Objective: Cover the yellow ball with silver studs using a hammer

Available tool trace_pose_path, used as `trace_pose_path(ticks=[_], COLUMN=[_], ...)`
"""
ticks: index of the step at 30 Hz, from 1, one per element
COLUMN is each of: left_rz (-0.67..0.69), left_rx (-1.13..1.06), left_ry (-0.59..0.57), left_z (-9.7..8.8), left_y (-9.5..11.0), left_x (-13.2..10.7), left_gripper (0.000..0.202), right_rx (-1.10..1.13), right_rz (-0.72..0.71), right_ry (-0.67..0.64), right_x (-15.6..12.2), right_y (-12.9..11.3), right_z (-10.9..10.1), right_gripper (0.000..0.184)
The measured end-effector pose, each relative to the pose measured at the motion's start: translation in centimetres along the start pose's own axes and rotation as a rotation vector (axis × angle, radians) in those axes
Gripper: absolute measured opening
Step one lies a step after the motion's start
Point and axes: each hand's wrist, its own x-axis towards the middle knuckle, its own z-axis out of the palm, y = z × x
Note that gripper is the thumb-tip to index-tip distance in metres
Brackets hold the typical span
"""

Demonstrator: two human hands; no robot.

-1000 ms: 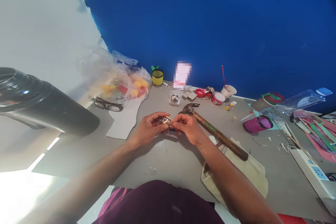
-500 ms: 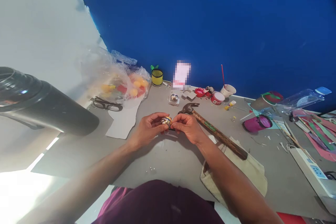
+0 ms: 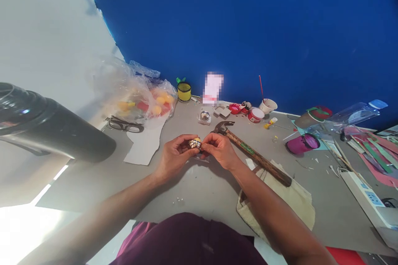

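Between my fingers, above the middle of the table, is a small yellow ball (image 3: 195, 144) partly covered in shiny silver, mirror-like pieces. My left hand (image 3: 175, 153) grips it from the left with thumb and fingers. At the ball's right side, my right hand (image 3: 219, 149) has thumb and forefinger pinched together; whatever they hold is too small to make out. Just beyond my hands, another silvery ball (image 3: 204, 115) rests on a small clear base. A claw hammer (image 3: 258, 155) with a worn wooden handle lies to the right of my right hand, its handle partly over a cream cloth bag (image 3: 282, 203).
At left are a large dark flask (image 3: 62, 124), black glasses (image 3: 124, 125) and a plastic bag of yellow and red things (image 3: 152, 99). Red paint pots (image 3: 256, 115), a paper cup (image 3: 268, 107) and a glue stick (image 3: 270, 123) stand behind. A power strip (image 3: 362, 194) lies right.
The ball has turned slightly in my left hand and sits a little further left and up. My right fingers stay against its right side. The whole view has shifted slightly.
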Motion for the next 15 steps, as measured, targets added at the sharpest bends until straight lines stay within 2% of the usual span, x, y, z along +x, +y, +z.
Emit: trace_pose_path(ticks=[5,9,12,14,15], left_rz=[0.003,-0.096,-0.166,-0.205,-0.215], left_rx=[-0.03,-0.184,-0.346,-0.413,-0.431], left_ry=[-0.009,-0.134,-0.206,-0.222,-0.221], left_z=[0.1,-0.4,-0.8,-1.1,-1.2], left_y=[0.2,0.4,0.3,0.3,0.4], left_x=[0.0,0.8,1.4,1.5,1.5], left_gripper=[0.041,0.044,0.043,0.043,0.044], right_rx=[-0.001,-0.188,-0.6,-1.046,-1.255], right_rz=[0.011,-0.04,-0.16,-0.195,-0.168], right_ry=[-0.04,-0.049,0.164,0.344,0.383], right_x=[-0.2,-0.3,-0.2,-0.1,0.0], right_y=[-0.2,-1.3,-2.5,-3.2,-3.4], right_z=[-0.1,-0.9,-3.1,-5.1,-6.2], right_gripper=[0.036,0.033,0.027,0.024,0.022])
